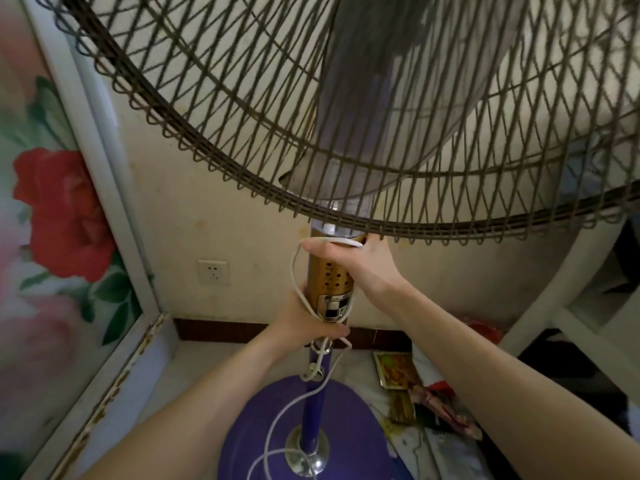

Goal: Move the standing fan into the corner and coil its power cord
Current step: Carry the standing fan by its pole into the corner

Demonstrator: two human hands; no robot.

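Cream wall with a socket meets a floral panel at the corner, where the standing fan rests on its purple base. Right hand closes around the gold column's top, left hand around its bottom, both pinning the white power cord looped there.

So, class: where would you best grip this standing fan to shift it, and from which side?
Grip the gold control column just under the grille, from the front, as both the left hand and right hand do: it is upright, narrow enough to wrap, and central above the base.
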